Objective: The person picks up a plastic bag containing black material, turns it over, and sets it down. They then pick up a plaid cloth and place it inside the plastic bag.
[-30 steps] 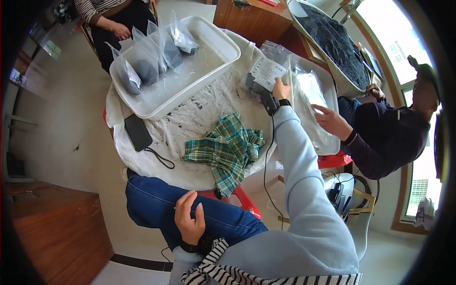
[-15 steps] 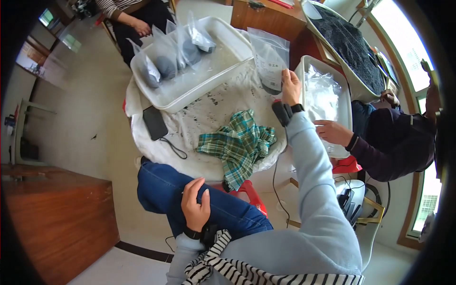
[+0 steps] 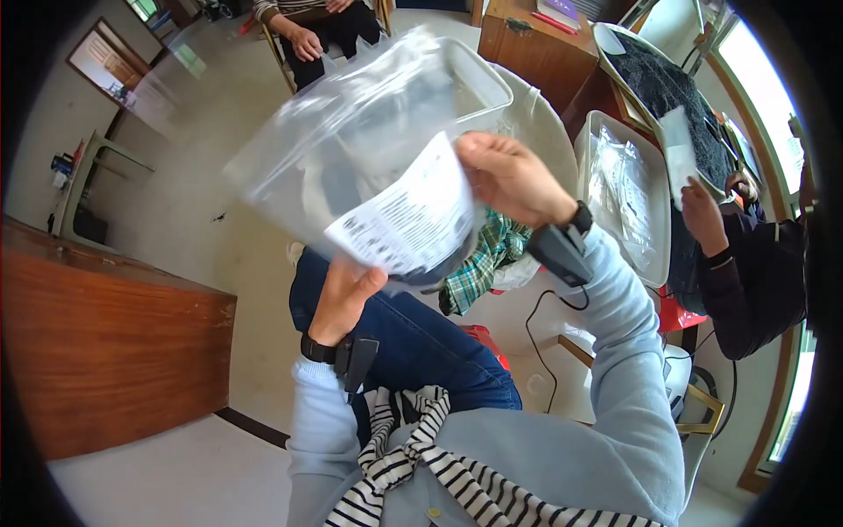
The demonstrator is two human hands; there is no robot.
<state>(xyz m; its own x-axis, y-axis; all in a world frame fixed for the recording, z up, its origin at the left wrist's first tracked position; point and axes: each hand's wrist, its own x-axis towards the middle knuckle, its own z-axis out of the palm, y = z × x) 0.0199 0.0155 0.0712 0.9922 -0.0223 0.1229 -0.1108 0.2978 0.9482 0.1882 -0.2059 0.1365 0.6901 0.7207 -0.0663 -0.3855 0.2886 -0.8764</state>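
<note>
A large clear zip bag [image 3: 290, 158] with a white printed label and some dark content fills the middle of the view, held up over my lap. My right hand [image 3: 514, 176] grips its right side beside the label. My left hand [image 3: 344, 299] is closed on its lower left part, fingers mostly hidden behind the bag. Beyond the bag is a round table [image 3: 549, 123] with a white cloth; a green plaid cloth [image 3: 474, 277] shows below the bag. A white tray [image 3: 505, 88] on the table is partly hidden behind it.
At right, a second tray [image 3: 659, 237] holds clear bags; a co-worker's hand [image 3: 701, 220] holds a translucent bag. Dark material [image 3: 654, 75] fills a basin behind. Another seated person's hand [image 3: 306, 44] shows at the back. Wooden cabinets [image 3: 123, 334] [image 3: 518, 44] stand at left and back.
My right hand has brought the bag from the table's far right toward me. My left hand has risen from my lap onto it. The co-worker's hand has lifted a translucent bag.
</note>
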